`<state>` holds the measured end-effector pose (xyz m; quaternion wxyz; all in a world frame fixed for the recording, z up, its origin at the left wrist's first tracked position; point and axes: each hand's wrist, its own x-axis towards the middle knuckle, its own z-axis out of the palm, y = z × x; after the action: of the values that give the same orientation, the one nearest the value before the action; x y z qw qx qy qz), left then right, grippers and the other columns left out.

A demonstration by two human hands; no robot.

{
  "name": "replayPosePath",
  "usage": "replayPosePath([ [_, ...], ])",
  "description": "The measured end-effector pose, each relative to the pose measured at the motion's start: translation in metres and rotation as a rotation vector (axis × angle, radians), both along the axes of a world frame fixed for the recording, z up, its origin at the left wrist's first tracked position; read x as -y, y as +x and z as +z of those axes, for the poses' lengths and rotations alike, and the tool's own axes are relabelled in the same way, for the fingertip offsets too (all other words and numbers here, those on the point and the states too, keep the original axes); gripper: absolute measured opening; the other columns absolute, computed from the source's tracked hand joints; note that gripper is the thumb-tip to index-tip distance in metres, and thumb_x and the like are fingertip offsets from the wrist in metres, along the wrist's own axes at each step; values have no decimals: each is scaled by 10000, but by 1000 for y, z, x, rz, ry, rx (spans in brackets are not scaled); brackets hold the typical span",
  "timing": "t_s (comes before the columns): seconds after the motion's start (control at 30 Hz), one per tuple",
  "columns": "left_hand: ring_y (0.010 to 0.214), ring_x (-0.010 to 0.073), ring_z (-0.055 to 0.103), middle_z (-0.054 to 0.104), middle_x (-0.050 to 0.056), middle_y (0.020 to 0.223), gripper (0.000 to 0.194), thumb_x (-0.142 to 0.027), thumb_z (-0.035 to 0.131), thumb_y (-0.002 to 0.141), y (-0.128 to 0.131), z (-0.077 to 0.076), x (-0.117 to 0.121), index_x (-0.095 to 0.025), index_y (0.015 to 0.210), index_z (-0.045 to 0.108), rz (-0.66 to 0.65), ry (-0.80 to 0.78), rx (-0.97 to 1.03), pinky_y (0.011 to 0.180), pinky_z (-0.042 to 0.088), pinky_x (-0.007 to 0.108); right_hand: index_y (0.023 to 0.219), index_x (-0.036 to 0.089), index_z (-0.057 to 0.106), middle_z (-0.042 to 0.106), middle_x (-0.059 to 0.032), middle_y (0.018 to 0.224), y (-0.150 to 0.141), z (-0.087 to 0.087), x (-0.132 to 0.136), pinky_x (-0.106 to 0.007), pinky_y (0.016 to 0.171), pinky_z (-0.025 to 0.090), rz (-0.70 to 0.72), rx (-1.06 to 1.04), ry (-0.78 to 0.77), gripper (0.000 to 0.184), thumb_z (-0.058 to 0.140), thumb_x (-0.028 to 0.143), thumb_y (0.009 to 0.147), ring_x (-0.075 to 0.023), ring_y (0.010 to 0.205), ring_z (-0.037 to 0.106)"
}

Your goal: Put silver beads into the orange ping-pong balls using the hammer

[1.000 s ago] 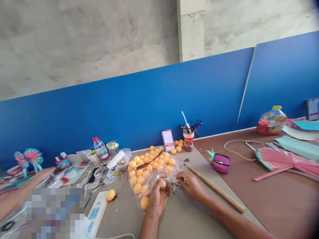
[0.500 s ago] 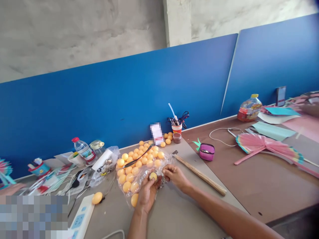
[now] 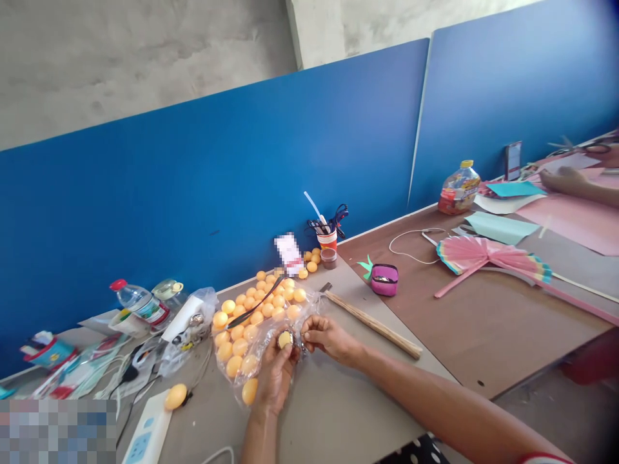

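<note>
My left hand (image 3: 276, 374) is closed round a small round piece (image 3: 285, 339) with a pale yellow face and a dark, shiny rim. Just to its right, my right hand (image 3: 329, 339) has thumb and fingertips pinched together; whatever they grip is too small to make out. Both hands are over the near right part of a clear plastic bag (image 3: 265, 351). Orange balls (image 3: 240, 347) lie in and around this bag, with a black strap (image 3: 256, 305) across them.
A bundle of thin wooden sticks (image 3: 374, 324) lies right of my hands, a purple pouch (image 3: 385, 280) beyond. Left are a power strip (image 3: 149, 428), cables and a water bottle (image 3: 142, 301). Far right, a co-worker's arm (image 3: 580, 187) rests near a pink paper fan (image 3: 488, 254).
The view has swung right, so the table things sit further left. A co-worker's forearm now shows more fully at the far right. My hands keep nearly the same pose round the small round piece.
</note>
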<state>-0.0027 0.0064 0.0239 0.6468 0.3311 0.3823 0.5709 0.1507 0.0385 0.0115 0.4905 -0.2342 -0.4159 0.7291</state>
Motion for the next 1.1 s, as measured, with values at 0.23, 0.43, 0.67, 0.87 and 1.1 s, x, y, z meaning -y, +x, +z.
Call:
replayPosePath([
  [0.23,699,111,566,617,7,892,504,-259,802,650,0,-3,1,-214,1122,633,5,20,-45,664,486,241,679,146,584,533,47,550,2,1,-1,-234,541,309,-32,51,69,291,779,358,641,-72,515,436],
  [0.43,796,156,619,648,37,985,430,-290,789,665,2,-4,1,-215,1052,619,47,35,-95,704,508,272,681,151,573,526,47,551,3,3,0,-239,557,316,-32,67,89,305,773,379,646,-77,520,434],
  [0.67,945,232,649,667,72,1066,497,-331,771,678,2,-14,-1,-212,1118,575,58,109,-222,808,522,355,731,150,588,586,18,628,3,1,-1,-267,630,378,-34,55,98,338,789,402,630,-108,592,515],
  [0.87,1097,286,609,572,107,1301,617,-416,717,724,0,-21,-3,-244,1277,505,72,157,-324,916,500,420,731,154,593,602,5,683,5,1,-2,-275,651,399,-34,38,121,328,785,406,647,-114,619,522],
  [1.1,910,219,640,638,66,1102,606,-374,761,673,3,-17,-1,-231,1207,513,60,134,-312,795,519,353,717,154,598,584,11,689,4,0,-2,-257,628,393,-34,42,158,317,787,400,655,-103,619,508],
])
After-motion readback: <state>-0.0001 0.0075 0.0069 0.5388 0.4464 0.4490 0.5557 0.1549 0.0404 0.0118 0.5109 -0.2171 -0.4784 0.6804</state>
